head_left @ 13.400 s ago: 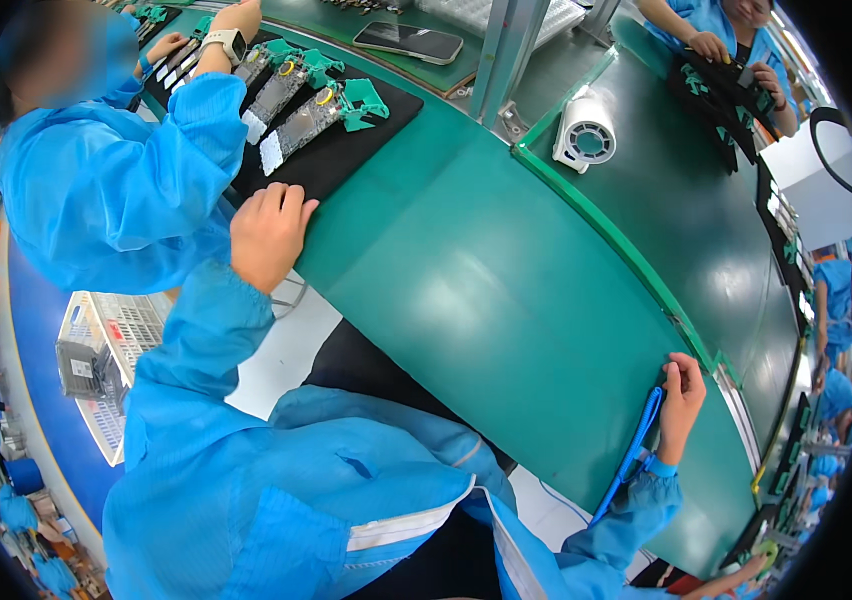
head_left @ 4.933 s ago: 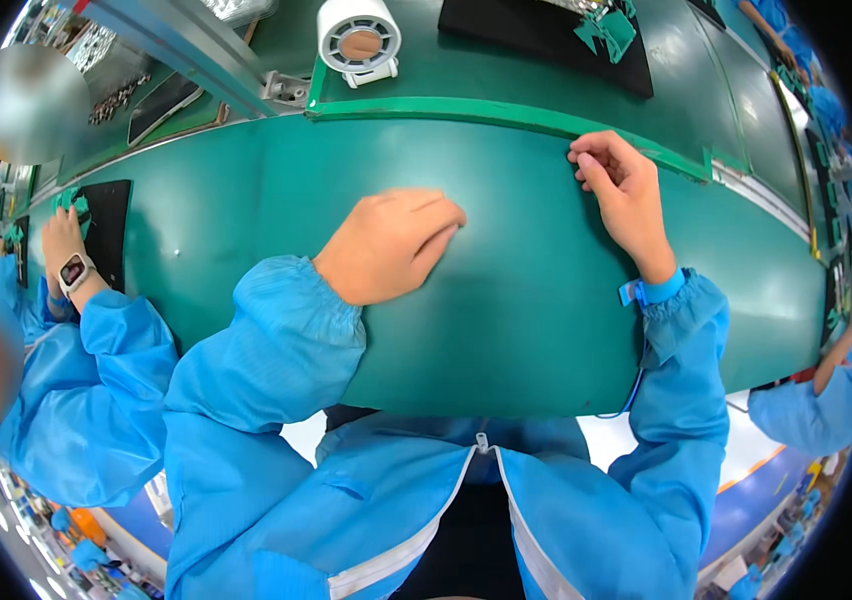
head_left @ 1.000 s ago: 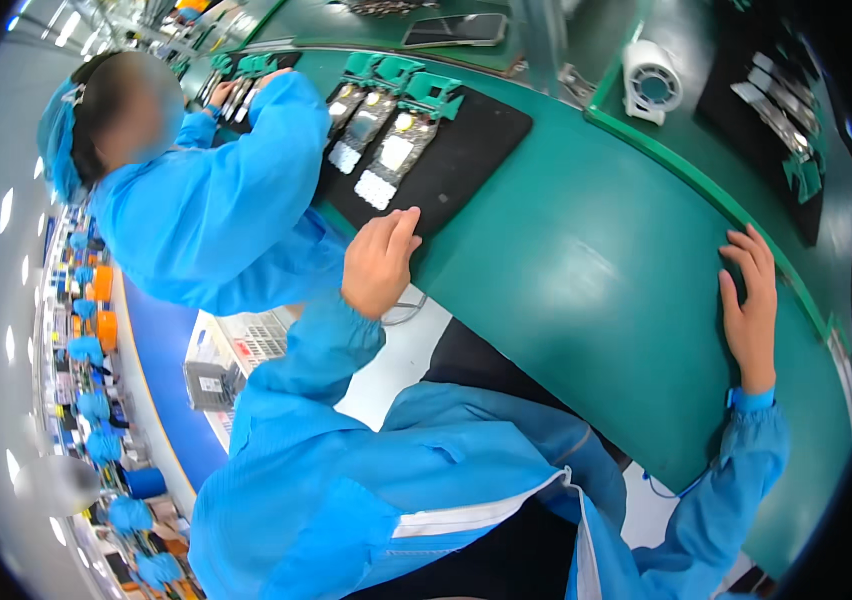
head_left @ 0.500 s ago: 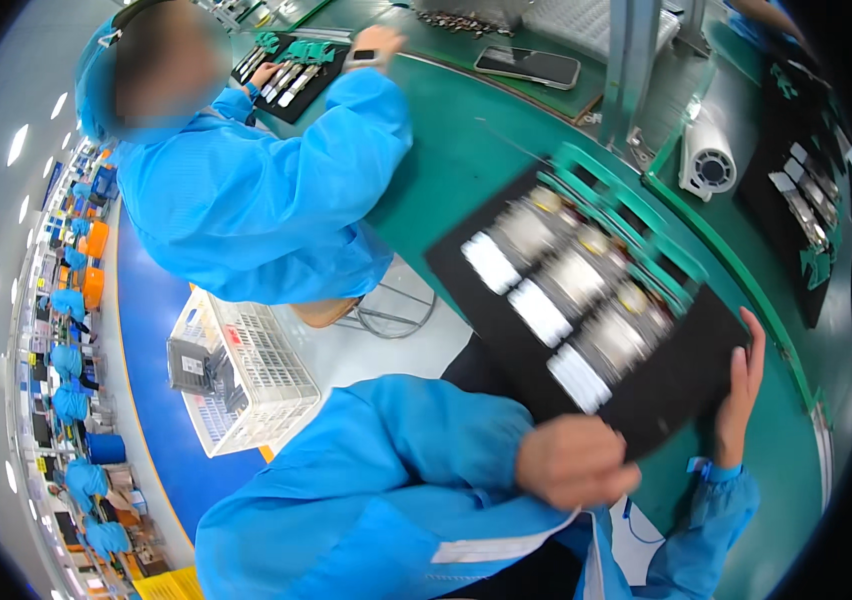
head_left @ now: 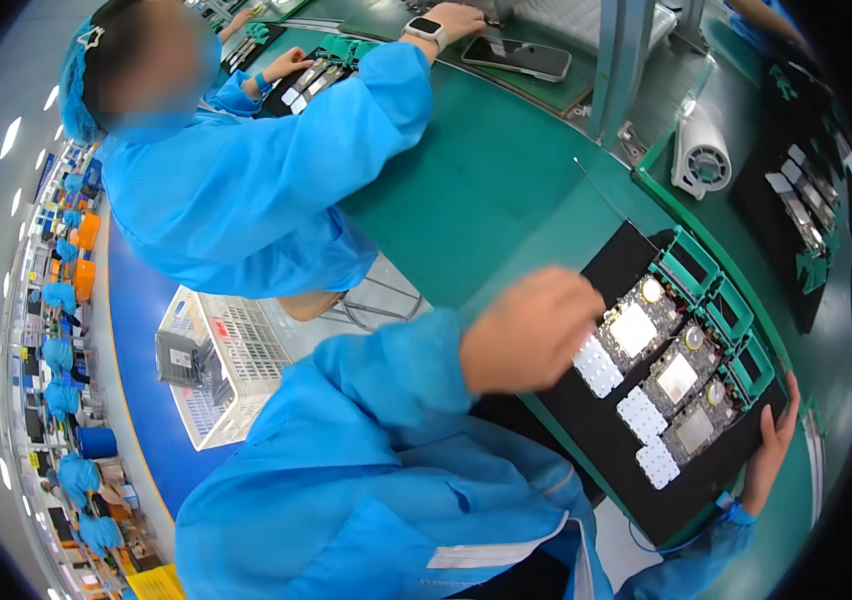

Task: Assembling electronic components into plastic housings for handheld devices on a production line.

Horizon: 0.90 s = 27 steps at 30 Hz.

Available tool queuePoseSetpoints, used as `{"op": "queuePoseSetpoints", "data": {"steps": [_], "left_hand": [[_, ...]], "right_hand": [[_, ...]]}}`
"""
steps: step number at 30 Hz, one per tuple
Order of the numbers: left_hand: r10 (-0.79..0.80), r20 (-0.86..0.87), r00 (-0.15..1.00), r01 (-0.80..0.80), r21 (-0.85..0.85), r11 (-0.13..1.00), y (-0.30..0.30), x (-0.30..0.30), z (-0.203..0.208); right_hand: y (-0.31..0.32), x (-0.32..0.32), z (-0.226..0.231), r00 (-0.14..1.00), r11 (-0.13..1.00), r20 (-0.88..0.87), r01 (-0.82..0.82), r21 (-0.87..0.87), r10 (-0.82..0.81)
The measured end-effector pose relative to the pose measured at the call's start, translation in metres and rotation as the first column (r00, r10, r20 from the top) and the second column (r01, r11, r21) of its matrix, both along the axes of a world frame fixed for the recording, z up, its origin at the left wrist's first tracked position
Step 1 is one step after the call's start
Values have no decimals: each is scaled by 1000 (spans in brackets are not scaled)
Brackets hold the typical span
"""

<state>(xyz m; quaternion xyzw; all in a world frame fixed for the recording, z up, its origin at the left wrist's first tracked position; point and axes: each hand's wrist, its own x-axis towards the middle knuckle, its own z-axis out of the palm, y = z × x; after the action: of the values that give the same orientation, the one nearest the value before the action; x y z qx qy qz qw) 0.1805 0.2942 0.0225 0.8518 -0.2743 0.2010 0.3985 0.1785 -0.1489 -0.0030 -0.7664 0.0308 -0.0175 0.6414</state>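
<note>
A black tray (head_left: 626, 275) lies on the green bench in front of me, bearing three circuit boards (head_left: 681, 375) with silvery square plates and round yellowish parts. Green plastic frames (head_left: 726, 310) are attached along their far side, white dotted pads (head_left: 636, 415) along the near side. My right hand (head_left: 774, 440) grips the tray's right end, thumb and fingers at its edge. Above the tray's left near edge, my left hand (head_left: 531, 330) is raised with curled fingers, slightly blurred by motion; whether anything is inside is hidden.
To the left, a co-worker in blue (head_left: 256, 190) reaches over another black tray (head_left: 286, 85). A phone (head_left: 516, 58) lies at the back beside a metal post (head_left: 626, 75). A white cylindrical fan-like device (head_left: 701, 155) stands beyond the green rail. A white crate (head_left: 216, 370) is on the floor.
The black tray, tilted and farther left before, now lies flat on the bench, farther right. My left hand has left its near edge and risen leftward. The co-worker's arm has reached farther back.
</note>
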Motion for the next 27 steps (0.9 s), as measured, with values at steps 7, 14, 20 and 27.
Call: {"op": "queuePoseSetpoints", "data": {"steps": [7,14,20,27], "left_hand": [[134,-225,965,-95,173,980,20,59,-28],[122,-120,985,-94,217,972,3,53,-44],[36,-84,996,-12,270,963,-25,50,-49],[161,29,986,-164,236,958,-20,53,-40]], "right_hand": [[-36,5,-30,951,883,144,306,-354,-272],[-27,4,-34,941,842,206,333,-424,-269],[-28,-7,-28,966,844,165,254,-472,-198],[22,7,16,907,815,372,362,-452,-197]]}}
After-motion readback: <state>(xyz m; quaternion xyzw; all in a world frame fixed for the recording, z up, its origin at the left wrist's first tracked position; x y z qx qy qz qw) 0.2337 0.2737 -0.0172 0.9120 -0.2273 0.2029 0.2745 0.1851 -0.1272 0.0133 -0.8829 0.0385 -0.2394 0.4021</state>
